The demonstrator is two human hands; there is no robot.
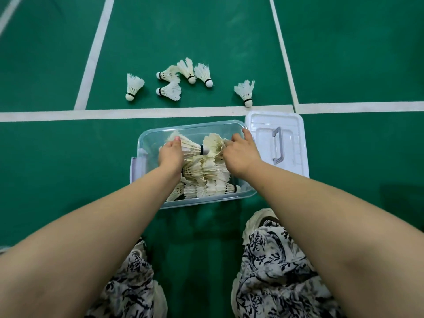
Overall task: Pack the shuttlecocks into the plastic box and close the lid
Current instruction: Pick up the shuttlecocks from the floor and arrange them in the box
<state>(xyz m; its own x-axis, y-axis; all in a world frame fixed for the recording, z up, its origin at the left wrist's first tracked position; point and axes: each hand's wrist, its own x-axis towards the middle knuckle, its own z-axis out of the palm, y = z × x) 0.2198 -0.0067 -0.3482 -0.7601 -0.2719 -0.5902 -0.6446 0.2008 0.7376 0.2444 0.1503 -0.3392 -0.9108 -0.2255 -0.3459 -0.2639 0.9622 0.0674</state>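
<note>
The fingers of our left hand fold down out of sight over the feather skirt of the top shuttlecock, which lies with its cork pointing right; we cannot tell whether they grip it or merely press it. Our right hand has its fingers apart. One reaches to the right rim of the plastic box and the others bend into the feathers of the packed pile, where again we cannot tell hold from press. Both hands are inside the box, which sits just on the near side of a white line. We judge that the next reach turns on what lies beyond that line. Five loose shuttlecocks lie at far left, ahead of the left hand. A lone shuttlecock lies at far right, cork toward the line, nearer the right hand. The lid lies flat just right of the box, handle up, long axis running near to far, so the right hand is also nearer for closing.
</note>
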